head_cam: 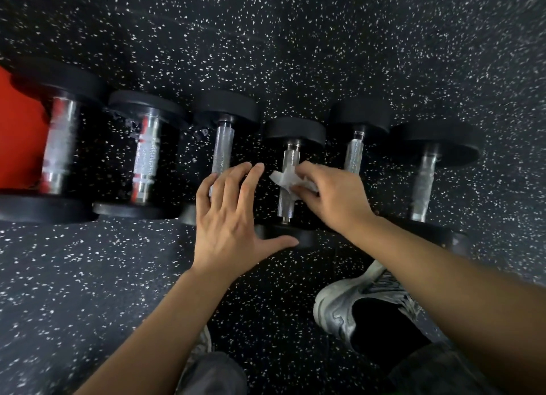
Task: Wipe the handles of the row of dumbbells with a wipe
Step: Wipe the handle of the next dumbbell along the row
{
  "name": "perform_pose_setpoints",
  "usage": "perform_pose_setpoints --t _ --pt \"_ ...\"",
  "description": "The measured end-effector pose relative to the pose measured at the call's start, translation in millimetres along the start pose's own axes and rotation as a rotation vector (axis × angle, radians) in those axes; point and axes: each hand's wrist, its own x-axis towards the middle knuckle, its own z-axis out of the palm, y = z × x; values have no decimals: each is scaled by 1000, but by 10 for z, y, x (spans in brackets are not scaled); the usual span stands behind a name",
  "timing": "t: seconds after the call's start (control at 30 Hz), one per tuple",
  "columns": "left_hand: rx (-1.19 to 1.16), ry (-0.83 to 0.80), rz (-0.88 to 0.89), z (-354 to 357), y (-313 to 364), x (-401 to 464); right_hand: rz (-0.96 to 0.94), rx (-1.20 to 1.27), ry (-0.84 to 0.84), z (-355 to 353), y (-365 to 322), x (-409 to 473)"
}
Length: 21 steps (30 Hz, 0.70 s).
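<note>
Several black dumbbells with knurled silver handles lie side by side on the speckled floor. My right hand (331,196) pinches a crumpled white wipe (285,180) against the handle (289,164) of the fourth dumbbell from the left. My left hand (230,217) is spread open, its fingertips over the lower part of the third dumbbell's handle (223,149) and its thumb near the near head of the fourth dumbbell (283,235). The two hands hide the near ends of these handles.
Two larger dumbbells (59,146) (144,158) lie at the left, beside a red surface (17,134). Two more dumbbells (353,155) (424,182) lie at the right. My grey shoe (348,303) rests on the rubber floor (74,276) below my right arm.
</note>
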Motion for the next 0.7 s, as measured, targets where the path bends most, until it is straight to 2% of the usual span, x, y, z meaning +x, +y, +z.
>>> perform_pose_setpoints --t 0.2,0.37,0.7 --pt "3 -2 -5 0 -1 -1 -63 16 27 34 -12 -124" --pt "2 -9 -6 -2 -1 1 -16 102 -80 -17 -29 -113" --pt "-3 -5 -18 -7 8 7 -152 4 -318 -29 76 -22"
